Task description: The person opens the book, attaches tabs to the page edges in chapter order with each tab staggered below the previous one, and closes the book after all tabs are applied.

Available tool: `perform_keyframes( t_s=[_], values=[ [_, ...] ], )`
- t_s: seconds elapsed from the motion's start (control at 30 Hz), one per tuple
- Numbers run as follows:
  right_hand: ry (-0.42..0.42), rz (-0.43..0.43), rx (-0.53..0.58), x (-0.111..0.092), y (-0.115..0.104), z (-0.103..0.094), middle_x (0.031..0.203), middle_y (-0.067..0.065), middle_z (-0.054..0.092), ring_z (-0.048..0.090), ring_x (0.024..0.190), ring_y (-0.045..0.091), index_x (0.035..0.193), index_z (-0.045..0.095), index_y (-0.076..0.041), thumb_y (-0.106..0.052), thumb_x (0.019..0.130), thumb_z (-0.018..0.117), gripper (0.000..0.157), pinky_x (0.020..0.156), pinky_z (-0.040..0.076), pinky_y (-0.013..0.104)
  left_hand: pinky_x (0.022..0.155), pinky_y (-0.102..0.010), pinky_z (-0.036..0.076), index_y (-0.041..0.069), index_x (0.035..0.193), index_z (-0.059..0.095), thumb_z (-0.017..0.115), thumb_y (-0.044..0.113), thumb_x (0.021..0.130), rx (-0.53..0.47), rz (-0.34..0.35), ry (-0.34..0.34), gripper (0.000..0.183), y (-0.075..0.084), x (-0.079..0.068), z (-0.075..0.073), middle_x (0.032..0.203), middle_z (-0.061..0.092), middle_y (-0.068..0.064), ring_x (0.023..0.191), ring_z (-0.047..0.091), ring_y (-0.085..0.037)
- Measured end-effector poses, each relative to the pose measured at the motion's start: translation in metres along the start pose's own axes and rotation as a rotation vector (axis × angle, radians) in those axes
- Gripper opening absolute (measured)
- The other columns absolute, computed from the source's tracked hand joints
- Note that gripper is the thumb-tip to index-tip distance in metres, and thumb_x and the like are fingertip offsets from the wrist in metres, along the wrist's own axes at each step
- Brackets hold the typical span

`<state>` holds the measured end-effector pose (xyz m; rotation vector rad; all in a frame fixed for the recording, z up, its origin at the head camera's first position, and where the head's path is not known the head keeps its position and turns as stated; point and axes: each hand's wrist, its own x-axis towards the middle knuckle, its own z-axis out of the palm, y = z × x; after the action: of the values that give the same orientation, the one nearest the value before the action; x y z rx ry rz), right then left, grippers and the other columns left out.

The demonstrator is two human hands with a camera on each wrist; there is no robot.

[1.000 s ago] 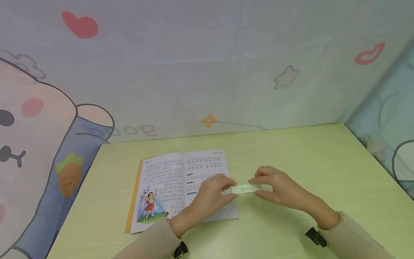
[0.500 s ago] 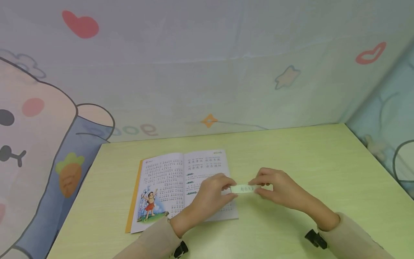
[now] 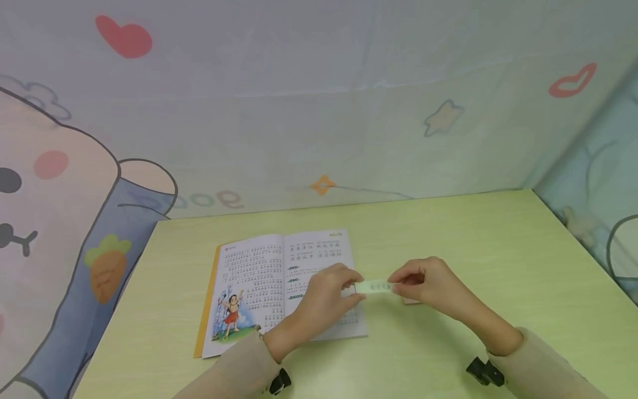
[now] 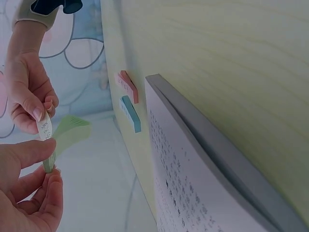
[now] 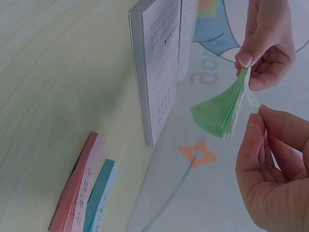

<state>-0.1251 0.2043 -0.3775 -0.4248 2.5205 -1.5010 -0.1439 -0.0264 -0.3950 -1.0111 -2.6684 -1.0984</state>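
Observation:
Above the table, to the right of an open book, both hands are on a pad of narrow green sticky notes. My left hand pinches the pad's left end between thumb and fingers. My right hand pinches the free end of the handwritten top note between thumb and index finger. In the right wrist view that note bends away from the rest of the pad, whose sheets fan out below. The note's far tip is hidden by the right fingertips.
A pink sticky note pad and a teal one lie side by side on the table, partly behind my right hand in the head view. The thick book has printed text and a coloured picture. A patterned cloth wall stands behind the table.
My right thumb and fingers have closed from the pad's two long edges onto the note's end. The strip's right end has risen slightly, and a pale pink corner now shows below the hand.

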Motion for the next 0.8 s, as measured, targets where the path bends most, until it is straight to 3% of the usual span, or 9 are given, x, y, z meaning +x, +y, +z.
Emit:
perform_keyframes(
  t_s=[0.27, 0.8],
  values=[
    [-0.019, 0.038, 0.081, -0.0011, -0.0036, 0.0000, 0.084, 0.011, 0.065, 0.063, 0.072, 0.017, 0.095, 0.070, -0.001, -0.011, 0.083, 0.069, 0.015, 0.064, 0.056, 0.034, 0.071, -0.018, 0.048, 0.004, 0.099, 0.069, 0.076, 0.011, 0.077, -0.004, 0.000, 0.003, 0.024, -0.0012, 0.0001, -0.0001, 0.089, 0.064, -0.002, 0.081, 0.060, -0.014],
    [-0.045, 0.045, 0.126, -0.0037, -0.0099, -0.0023, 0.090, 0.018, 0.064, 0.064, 0.075, 0.018, 0.096, 0.069, 0.002, -0.009, 0.084, 0.068, 0.016, 0.068, 0.056, 0.030, 0.070, -0.018, 0.048, 0.005, 0.098, 0.069, 0.076, 0.011, 0.077, -0.009, -0.008, 0.001, 0.023, -0.0022, 0.0016, 0.0010, 0.088, 0.064, -0.001, 0.080, 0.059, -0.014]
  ],
)
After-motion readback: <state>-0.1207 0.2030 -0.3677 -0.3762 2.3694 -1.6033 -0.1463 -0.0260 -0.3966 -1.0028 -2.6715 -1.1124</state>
